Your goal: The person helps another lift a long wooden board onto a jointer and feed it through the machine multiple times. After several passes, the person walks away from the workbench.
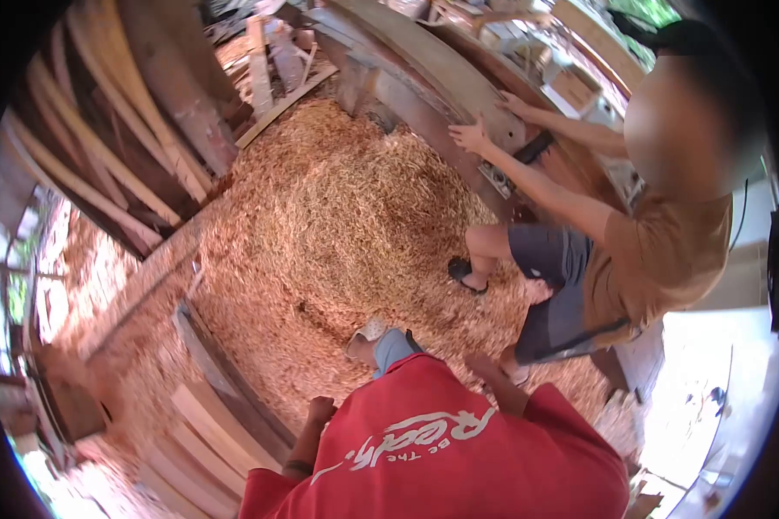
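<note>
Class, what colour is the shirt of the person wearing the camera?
Red shirt with white lettering, seen in the head view.

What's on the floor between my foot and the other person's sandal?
In the head view, only a heap of wood shavings covers the floor between your foot and the other person's sandal; nothing else lies there.
</note>
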Demonstrator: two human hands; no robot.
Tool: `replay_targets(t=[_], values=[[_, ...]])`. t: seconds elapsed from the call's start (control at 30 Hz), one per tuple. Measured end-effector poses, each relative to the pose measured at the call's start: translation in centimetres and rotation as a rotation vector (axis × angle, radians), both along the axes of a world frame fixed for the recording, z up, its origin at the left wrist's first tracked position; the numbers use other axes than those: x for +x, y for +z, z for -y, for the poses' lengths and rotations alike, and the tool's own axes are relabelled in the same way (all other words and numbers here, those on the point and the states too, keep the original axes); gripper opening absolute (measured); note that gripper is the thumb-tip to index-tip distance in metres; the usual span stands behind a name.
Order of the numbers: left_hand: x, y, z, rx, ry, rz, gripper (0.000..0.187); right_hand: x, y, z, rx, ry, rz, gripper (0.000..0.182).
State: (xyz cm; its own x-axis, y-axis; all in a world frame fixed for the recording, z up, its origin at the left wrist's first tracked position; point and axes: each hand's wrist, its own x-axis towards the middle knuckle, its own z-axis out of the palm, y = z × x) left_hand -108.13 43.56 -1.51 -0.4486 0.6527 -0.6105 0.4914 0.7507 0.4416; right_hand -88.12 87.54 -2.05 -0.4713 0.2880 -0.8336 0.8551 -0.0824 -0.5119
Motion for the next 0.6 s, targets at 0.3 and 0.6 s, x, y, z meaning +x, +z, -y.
replay_targets(t=[0.3, 0.6], values=[[-17.8, 4.7, 0.7, 0.053, 1.197, 0.528, 0.022, -15.2, 2.9, 4.8, 0.116, -0.118, -0.169, 0.038], [-22.3, 7.8, -3.5, 0.15, 1.133, 0.611, 0.02, -14.0, 1.6, 4.9, 0.389, 0.246, -0.247, 0.04]])
